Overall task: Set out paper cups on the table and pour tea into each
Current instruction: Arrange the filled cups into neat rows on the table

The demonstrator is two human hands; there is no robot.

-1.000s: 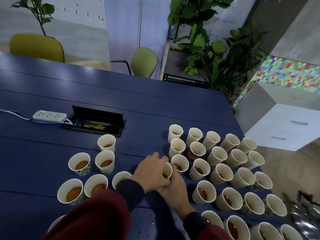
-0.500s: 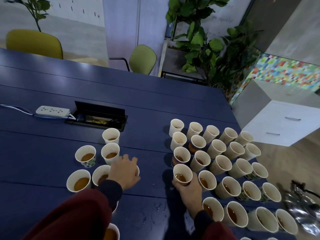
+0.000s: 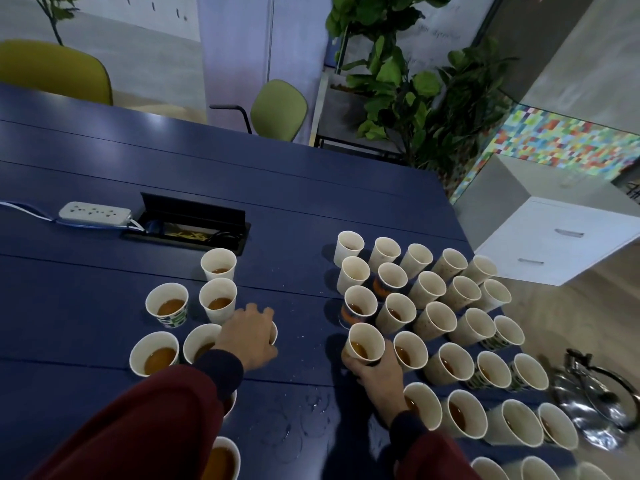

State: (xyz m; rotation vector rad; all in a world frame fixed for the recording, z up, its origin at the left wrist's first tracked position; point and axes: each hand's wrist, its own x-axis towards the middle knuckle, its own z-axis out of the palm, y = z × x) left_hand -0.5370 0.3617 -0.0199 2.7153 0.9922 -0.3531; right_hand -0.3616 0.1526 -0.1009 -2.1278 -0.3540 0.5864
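Note:
Two groups of white paper cups with brown tea stand on the blue table. My left hand covers and grips a cup at the right edge of the left group, beside a filled cup; only a sliver of its rim shows. My right hand holds a tea-filled cup from below at the near left corner of the large right group, whose far cups look nearly empty.
A steel kettle sits at the table's right edge. A white power strip and an open black cable box lie at the far left. Water drops spot the table between the groups. Green chairs, plants and a white cabinet stand beyond.
My left hand carried a cup from the right group to the left group and now sets it there. My right hand took hold of another filled cup at the right group's corner.

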